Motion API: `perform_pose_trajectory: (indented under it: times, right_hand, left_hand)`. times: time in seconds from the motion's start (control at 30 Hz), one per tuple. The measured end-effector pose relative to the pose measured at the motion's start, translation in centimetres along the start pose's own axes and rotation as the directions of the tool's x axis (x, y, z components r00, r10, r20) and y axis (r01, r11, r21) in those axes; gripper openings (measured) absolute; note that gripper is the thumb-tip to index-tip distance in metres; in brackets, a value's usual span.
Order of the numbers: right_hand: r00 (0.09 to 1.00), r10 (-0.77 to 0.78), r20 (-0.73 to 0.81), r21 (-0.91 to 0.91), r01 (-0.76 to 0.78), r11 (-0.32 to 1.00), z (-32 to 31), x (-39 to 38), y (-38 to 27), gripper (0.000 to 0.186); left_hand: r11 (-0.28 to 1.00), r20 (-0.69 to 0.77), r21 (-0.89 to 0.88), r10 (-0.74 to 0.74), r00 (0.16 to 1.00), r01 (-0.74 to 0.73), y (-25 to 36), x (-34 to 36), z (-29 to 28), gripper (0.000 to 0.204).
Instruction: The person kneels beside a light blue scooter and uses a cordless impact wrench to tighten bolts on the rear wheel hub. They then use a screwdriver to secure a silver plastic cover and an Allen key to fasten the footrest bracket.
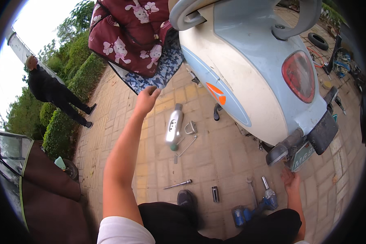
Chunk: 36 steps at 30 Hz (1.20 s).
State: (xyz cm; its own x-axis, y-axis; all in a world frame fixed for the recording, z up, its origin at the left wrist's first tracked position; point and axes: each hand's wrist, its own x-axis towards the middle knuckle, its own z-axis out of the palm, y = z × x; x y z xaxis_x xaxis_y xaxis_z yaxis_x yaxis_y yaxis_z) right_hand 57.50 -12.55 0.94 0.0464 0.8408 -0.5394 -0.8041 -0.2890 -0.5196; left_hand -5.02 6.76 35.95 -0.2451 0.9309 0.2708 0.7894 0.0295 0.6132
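- My left hand (147, 99) reaches far toward the quilt (130, 36) hanging off the scooter (248, 81), fingers loosely spread, gripping nothing.
- My right hand (290, 179) rests under the scooter's rear, by the plate (303, 154); its fingers I cannot tell.
- Risk: the tilted scooter may tip onto the drill (256, 205) and silver cover (174, 127).

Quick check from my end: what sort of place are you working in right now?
Probably an outdoor, roadside scooter repair spot. A pale blue scooter stands on brick paving, with a power drill and other tools lying on the bricks, a tyre behind, and hedges along the side.
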Motion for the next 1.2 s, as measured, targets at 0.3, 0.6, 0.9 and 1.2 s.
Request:
perform_pose_trajectory:
  times: [0.3, 0.6, 0.9, 1.2]
  right_hand:
    - [0.994, -0.085, 0.074, -0.718, -0.006, -0.696, 7.0, -11.7, -14.6, 0.038]
    - [0.874, -0.479, -0.081, -0.906, -0.265, -0.331, 14.8, -21.5, -19.1, 0.04]
    - [0.367, -0.929, -0.049, -0.856, 0.464, 0.229, 32.8, -22.7, -18.0, 0.04]
    - [0.344, -0.939, 0.001, -0.653, 0.711, 0.26, 48.2, -23.4, -16.4, 0.049]
  left_hand:
    - [0.94, -0.676, 0.342, 0.237, 0.698, 0.012, -3.2, 21.8, -21.1, 0.063]
    - [0.965, -0.545, 0.203, -0.03, 0.838, 0.167, -0.7, 36.4, -32.1, 0.106]
    - [0.878, -0.07, 0.221, 0.448, 0.891, -0.424, 5.1, 23.5, -17.9, 0.028]
    - [0.863, 0.025, 0.263, 0.442, 0.897, -0.432, 11.1, 18.1, -17.0, 0.041]
